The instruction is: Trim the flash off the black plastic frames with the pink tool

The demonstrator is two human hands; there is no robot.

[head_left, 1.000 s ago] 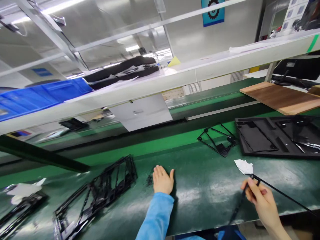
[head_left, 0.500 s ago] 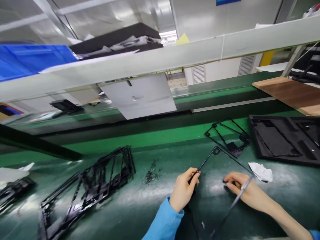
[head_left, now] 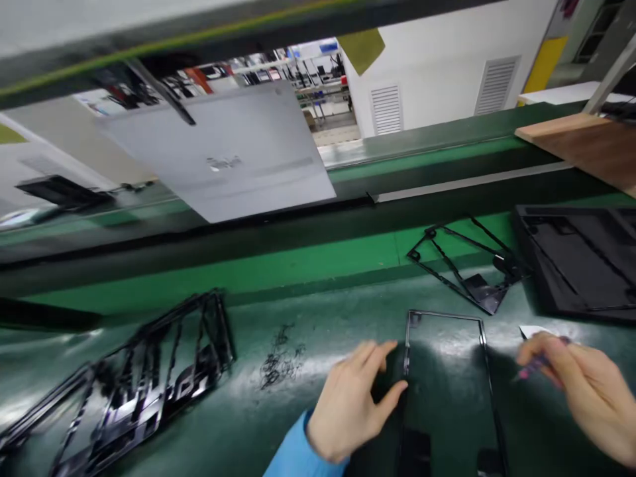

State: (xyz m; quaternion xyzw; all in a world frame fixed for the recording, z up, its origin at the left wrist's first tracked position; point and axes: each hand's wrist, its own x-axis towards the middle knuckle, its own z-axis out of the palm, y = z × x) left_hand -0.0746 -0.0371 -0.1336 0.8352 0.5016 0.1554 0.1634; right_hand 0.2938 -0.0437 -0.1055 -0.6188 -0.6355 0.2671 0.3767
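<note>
A thin black plastic frame (head_left: pixel 447 315) lies flat on the green bench in front of me, its near end cut off by the bottom of the view. My left hand (head_left: pixel 350 401) is at the frame's left bar, thumb and fingers spread apart, with the fingertips beside the bar; whether they touch it I cannot tell. To the right of the frame, my right hand (head_left: pixel 579 387) pinches a slim pen-like tool (head_left: pixel 534 366) with a pinkish-purple end, blurred by motion. A scrap of white paper (head_left: pixel 534 330) shows partly behind that hand.
Another black frame (head_left: pixel 450 265) lies farther back, beside a black foam tray (head_left: pixel 586 265). At left is a pile of black frames (head_left: pixel 163 371). Black shavings (head_left: pixel 282 358) are scattered on the bench. A shelf edge (head_left: pixel 199 33) crosses overhead; a wooden board (head_left: pixel 581 146) sits at back right.
The frame, held raised and tilted in my left hand before, now lies flat, and that hand's fingers have parted. My right hand has moved right. The view has shifted downward and to the right.
</note>
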